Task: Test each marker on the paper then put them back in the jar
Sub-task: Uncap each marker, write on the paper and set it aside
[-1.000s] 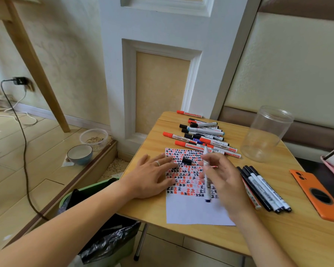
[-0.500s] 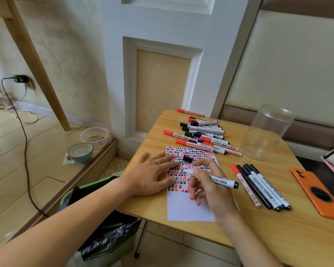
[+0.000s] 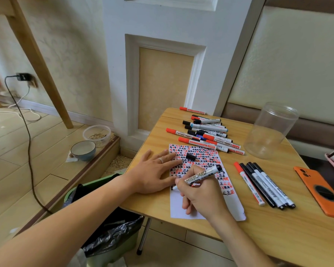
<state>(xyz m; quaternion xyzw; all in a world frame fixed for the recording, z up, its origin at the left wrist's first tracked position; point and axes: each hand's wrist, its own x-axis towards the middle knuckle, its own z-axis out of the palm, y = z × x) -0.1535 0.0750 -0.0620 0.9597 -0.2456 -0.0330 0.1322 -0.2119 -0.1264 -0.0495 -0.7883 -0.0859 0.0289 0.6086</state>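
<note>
one sheet of paper [image 3: 197, 166] on the table. one clear jar [image 3: 270, 130]. one loose black cap [image 3: 190, 156] lying on the paper. one uncapped marker [image 3: 201, 175] held over the sheet. four capped markers [image 3: 266, 185] in a row at the right, one red-capped and three black-capped. one pile of markers [image 3: 206, 133] at the far edge, overlapping; exact number cannot be told, roughly a dozen. one orange phone [image 3: 320, 191]. two bowls [image 3: 83, 150] on the floor. two hands in view.

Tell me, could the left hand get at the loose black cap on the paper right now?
Probably yes. The left hand lies flat on the paper, its fingers just short of the black cap, with nothing between them. It would have to stop steadying the sheet.
</note>
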